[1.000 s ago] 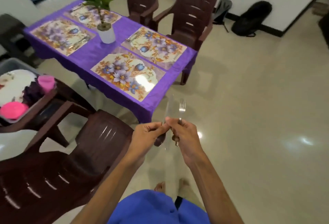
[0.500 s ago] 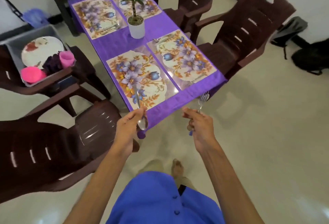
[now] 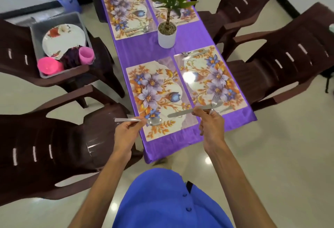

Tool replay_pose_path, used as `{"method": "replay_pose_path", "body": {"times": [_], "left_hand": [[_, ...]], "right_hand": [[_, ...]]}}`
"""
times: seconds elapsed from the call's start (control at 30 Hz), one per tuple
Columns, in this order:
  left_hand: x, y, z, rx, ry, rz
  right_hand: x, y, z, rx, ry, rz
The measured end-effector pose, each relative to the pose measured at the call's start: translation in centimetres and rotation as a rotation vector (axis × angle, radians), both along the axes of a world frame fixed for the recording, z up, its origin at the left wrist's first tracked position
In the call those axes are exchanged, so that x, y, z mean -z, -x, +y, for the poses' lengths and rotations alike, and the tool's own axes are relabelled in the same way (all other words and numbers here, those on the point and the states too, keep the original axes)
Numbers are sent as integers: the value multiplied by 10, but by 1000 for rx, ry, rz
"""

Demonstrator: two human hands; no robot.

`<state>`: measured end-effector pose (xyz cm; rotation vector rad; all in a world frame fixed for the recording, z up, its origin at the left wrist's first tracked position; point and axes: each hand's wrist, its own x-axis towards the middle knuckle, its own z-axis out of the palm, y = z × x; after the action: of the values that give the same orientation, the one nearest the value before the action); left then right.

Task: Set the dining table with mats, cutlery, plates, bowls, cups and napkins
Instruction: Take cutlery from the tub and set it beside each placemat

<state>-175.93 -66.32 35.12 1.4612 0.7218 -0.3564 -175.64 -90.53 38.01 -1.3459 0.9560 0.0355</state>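
Both hands have now reached the table's near end — the left hand [image 3: 126, 131] pinching a spoon [image 3: 153, 121] over the near-left mat [image 3: 159, 97], the right hand [image 3: 210, 121] gripping a knife [image 3: 182, 113] and fork [image 3: 214, 101] between the two near mats.

purple tablecloth [image 3: 182, 43], floral mats [image 3: 159, 97], pink cups [image 3: 86, 55]
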Motion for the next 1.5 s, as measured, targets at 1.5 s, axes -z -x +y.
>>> {"method": "replay_pose_path", "body": {"times": [1.5], "left_hand": [[88,-100,-21,-216,13,243]], "right_hand": [[59,-185,-29,-294,91,164]]}}
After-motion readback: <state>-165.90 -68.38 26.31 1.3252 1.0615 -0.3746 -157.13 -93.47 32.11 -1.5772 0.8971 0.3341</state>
